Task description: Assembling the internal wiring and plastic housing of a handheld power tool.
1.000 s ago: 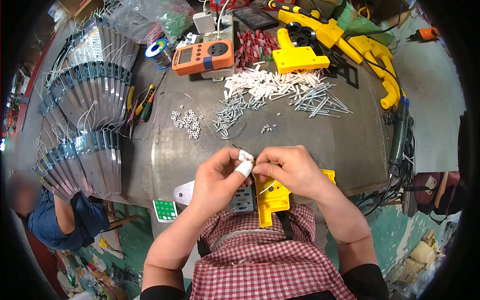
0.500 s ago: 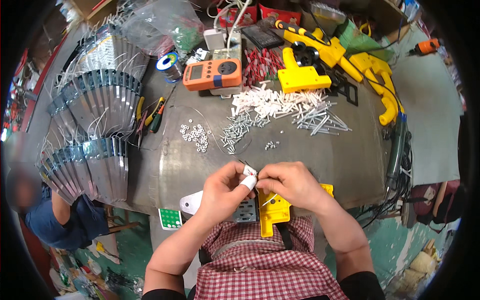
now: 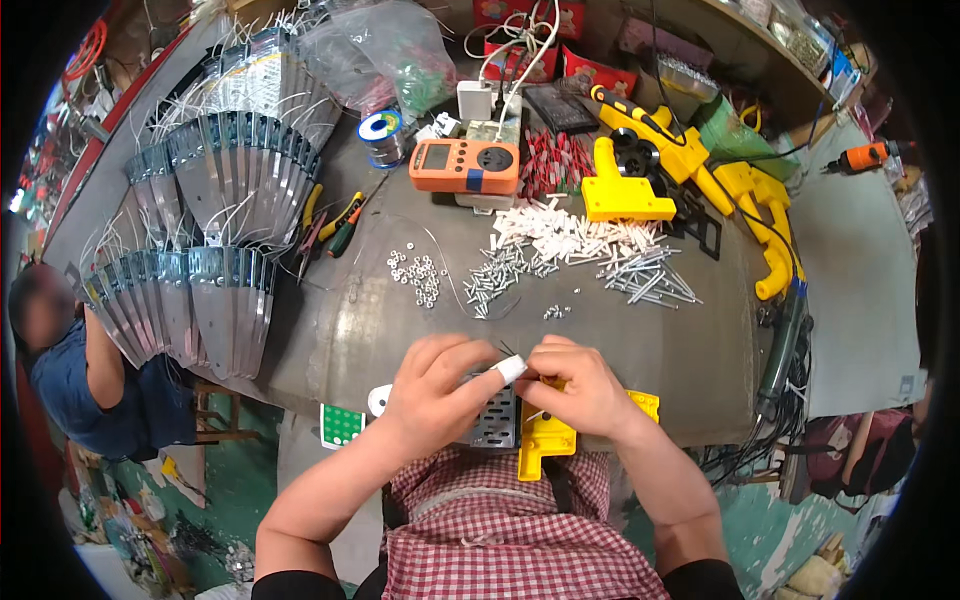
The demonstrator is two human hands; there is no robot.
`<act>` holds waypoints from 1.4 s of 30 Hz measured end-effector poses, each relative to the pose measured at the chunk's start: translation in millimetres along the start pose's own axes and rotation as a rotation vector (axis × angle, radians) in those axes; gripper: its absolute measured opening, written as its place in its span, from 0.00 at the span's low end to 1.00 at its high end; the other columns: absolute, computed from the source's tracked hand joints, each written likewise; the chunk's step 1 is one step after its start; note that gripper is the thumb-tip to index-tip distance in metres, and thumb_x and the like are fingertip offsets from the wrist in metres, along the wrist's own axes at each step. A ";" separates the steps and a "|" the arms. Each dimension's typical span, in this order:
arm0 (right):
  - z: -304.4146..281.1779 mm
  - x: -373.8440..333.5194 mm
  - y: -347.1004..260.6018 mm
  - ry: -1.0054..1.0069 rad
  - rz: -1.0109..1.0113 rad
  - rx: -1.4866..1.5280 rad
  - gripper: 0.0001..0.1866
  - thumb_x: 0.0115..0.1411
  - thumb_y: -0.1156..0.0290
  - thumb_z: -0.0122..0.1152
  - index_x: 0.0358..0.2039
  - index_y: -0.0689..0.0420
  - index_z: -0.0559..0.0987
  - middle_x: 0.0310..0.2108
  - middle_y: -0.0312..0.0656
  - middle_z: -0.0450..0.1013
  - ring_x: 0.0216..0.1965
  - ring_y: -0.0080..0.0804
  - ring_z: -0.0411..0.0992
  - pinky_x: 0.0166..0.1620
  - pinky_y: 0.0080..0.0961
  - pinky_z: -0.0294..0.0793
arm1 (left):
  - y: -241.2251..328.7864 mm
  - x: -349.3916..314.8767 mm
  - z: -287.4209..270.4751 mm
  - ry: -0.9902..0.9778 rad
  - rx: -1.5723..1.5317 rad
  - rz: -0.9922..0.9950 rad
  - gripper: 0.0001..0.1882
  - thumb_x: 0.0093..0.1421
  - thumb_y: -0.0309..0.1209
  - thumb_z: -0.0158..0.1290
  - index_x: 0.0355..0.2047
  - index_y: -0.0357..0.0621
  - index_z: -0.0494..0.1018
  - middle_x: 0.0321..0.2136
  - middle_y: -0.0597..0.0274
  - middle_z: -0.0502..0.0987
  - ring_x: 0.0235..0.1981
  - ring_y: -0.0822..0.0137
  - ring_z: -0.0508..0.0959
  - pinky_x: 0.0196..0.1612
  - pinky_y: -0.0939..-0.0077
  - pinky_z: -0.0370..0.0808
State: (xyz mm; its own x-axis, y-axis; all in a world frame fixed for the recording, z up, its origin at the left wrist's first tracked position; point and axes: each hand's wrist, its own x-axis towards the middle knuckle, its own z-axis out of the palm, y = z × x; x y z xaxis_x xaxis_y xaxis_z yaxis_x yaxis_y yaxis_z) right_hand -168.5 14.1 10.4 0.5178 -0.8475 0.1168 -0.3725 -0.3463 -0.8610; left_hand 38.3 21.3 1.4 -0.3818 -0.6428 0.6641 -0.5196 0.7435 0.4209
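Both of my hands meet over the front edge of the table, fingertips close together. My left hand (image 3: 440, 385) is pinched, with white tape (image 3: 512, 369) wrapped round a digit; its fingertips are partly hidden. My right hand (image 3: 577, 388) also pinches, thumb against forefinger, close to that tape. Thin dark strands (image 3: 508, 348) poke up between the hands, and what the fingers hold is too small to make out. Below them lies an open yellow plastic housing (image 3: 547, 437), beside a slotted dark metal plate (image 3: 494, 426) partly covered by my left hand.
Ahead lie small white rings (image 3: 417, 275), screws (image 3: 492, 283), white sleeves (image 3: 570, 232) and long metal pins (image 3: 655, 275). Behind stand an orange meter (image 3: 465, 166), a solder spool (image 3: 381, 138) and a yellow handle shell (image 3: 625, 190). Stacked metal plates (image 3: 215, 190) fill the left, near a seated person (image 3: 75, 390).
The view has shifted, so the table's things sit further right and lower. My left fingers have changed their grip and bunch closer to the right fingertips. The yellow housing stays under my hands.
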 end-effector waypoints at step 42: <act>14.6 -11.3 3.6 0.210 -0.128 -0.038 0.04 0.50 0.70 0.63 0.27 0.52 0.78 0.26 0.30 0.72 0.34 0.29 0.67 0.42 0.29 0.56 | 9.5 4.9 -4.3 -0.101 0.035 -0.011 0.09 0.46 0.27 0.59 0.29 0.43 0.73 0.47 0.54 0.69 0.50 0.49 0.67 0.53 0.56 0.62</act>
State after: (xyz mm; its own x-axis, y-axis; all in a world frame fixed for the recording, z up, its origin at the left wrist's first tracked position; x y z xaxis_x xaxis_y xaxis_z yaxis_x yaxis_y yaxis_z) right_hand -164.6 28.3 -1.3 0.3925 -0.8595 0.3273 -0.3449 -0.4675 -0.8139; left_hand 34.8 26.0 11.4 -0.4502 -0.6676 0.5930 -0.5499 0.7305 0.4049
